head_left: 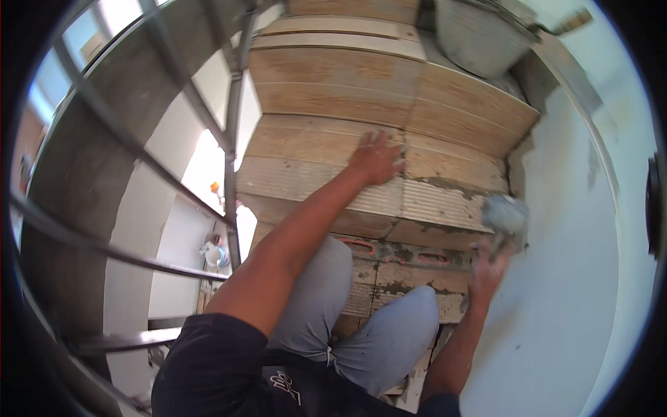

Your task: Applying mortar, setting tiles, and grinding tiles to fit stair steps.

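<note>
My left hand lies with its fingers spread on a wood-look stair tile, close to the joint between two tiles. At the right, beside the wall, my right hand is closed round the handle of a mallet. The grey mallet head looks slightly blurred, over the right end of the tread; whether it touches the tile I cannot tell. Wet mortar smears mark the right-hand tile and its ribbed front strip. A spirit level with reddish-orange hand openings rests on the step below, in front of my knees.
A mortar-stained bucket stands on an upper step at the right, with a wooden-handled tool at its rim. Metal railing bars run along the left side over a drop. A pale wall borders the stairs on the right.
</note>
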Tool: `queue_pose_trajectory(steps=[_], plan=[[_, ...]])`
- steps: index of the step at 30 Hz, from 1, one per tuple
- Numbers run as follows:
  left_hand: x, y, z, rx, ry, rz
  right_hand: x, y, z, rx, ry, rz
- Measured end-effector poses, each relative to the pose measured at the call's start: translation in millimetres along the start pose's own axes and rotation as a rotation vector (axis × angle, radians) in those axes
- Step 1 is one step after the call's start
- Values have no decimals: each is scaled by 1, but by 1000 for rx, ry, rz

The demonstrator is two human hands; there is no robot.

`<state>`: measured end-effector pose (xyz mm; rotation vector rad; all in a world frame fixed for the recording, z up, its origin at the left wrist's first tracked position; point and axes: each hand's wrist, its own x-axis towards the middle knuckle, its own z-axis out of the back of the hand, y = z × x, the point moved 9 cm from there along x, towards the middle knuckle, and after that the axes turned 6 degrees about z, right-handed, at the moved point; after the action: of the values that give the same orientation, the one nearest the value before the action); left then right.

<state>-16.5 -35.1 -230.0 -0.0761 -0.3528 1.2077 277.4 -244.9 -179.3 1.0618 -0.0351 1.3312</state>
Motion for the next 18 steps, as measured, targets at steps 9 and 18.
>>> queue_pose_trajectory(steps=[9,18], plan=[[-4,1,18,-16,-83,22,84,69,-81,123,185,60],[-2,1,15,-29,-45,23,102,75,-167,-316,285,216]])
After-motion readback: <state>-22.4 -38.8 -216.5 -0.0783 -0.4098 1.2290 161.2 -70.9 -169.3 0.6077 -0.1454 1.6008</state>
